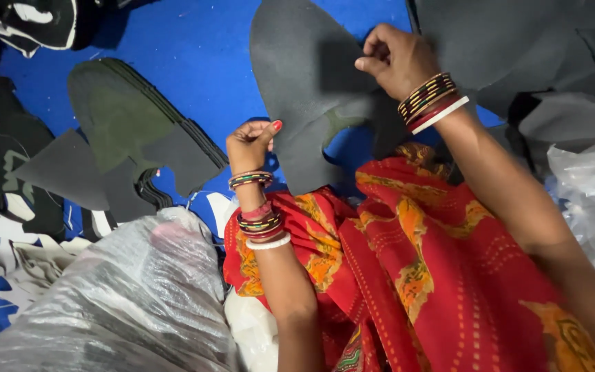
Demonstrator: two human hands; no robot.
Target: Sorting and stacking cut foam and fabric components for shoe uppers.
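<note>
- Hands both pinch one dark foam sheet point(304, 76) above the lap — left hand point(251, 143) at its lower edge, right hand point(395, 58) at its top.
- Cut-out section looks partly loosened, not yet free.
- Stack of foam soles point(132, 124) lies left on the blue floor point(194, 48).

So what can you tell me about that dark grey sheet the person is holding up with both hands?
The dark grey sheet looks like thin, matte foam or rubber, flexible, with a rounded top edge and an irregular cut-out notch low on its right side. It is held up over the blue floor, its lower edge near the red patterned cloth. The left hand pinches its lower left edge; the right hand grips it near the upper right.
</note>
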